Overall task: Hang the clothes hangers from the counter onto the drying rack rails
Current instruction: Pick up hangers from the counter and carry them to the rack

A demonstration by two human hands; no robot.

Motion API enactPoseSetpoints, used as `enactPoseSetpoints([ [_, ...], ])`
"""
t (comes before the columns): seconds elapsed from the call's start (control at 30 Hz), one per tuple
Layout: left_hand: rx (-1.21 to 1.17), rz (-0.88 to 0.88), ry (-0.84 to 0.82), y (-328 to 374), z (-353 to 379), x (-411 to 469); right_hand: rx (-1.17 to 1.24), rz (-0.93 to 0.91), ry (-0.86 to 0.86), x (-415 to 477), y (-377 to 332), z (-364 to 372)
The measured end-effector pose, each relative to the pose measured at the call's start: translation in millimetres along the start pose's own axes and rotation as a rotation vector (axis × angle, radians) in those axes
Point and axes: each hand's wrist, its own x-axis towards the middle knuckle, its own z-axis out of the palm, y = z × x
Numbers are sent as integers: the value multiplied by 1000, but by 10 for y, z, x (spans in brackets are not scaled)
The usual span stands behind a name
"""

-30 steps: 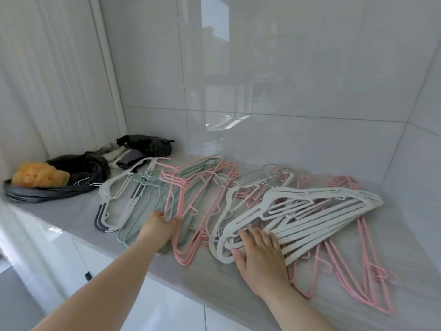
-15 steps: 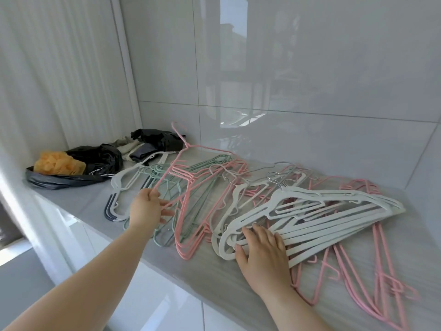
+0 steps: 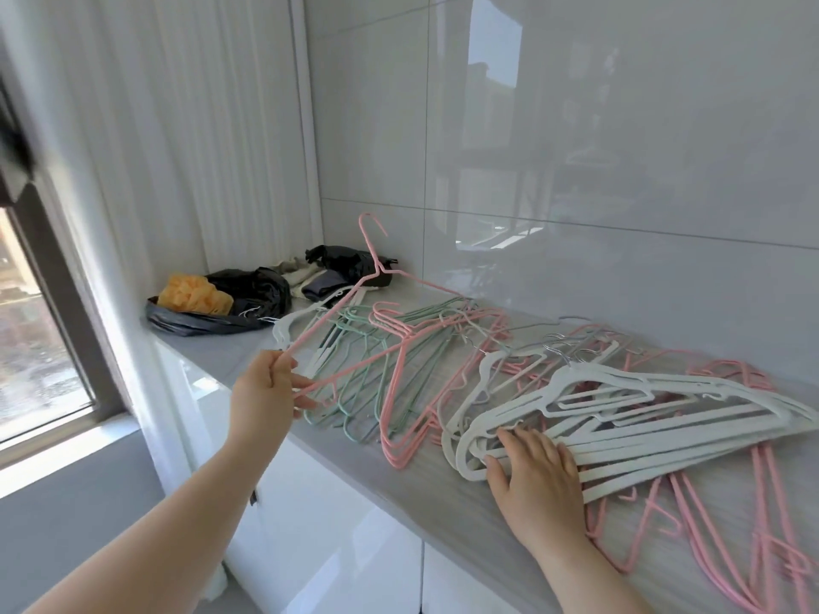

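Hanger raised off the pile, ready for the rack.
R grip [image 3: 538, 476] spread flat, pressing white hangers [image 3: 664, 418] onto surface [image 3: 399, 485]. L grip [image 3: 266, 396] pinches pink hanger [image 3: 330, 313] by its corner, lifted higher than 0.5 s ago, hook tilted up. Rack not in view. Far back: black bag [image 3: 257, 294] w/ orange lump [image 3: 190, 296] inside.

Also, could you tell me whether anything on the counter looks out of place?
Yes: the hangers lie in tangled, overlapping heaps across the counter, colours mixed. At its far left sits a black bag holding something orange and spongy.
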Motion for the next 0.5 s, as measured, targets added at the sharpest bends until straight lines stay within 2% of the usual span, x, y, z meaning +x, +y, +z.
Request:
enactPoseSetpoints([
  [0.17, 303, 186, 39, 92, -310, -115, -17, -12, 21, -47, 39, 20],
  [0.3, 373, 258, 39, 179, -330, -190, 59, -8, 104, -16, -40, -65],
  [0.4, 429, 301, 45, 178, -335, -255, 121, -74, 193, 116, -163, -162],
  [0.43, 448, 311, 49, 171, -340, -279, 162, -80, 173, 190, -229, -212],
  [0.5, 472, 313, 53, 161, -352, -322, 192, -46, -4, 398, -367, -289],
])
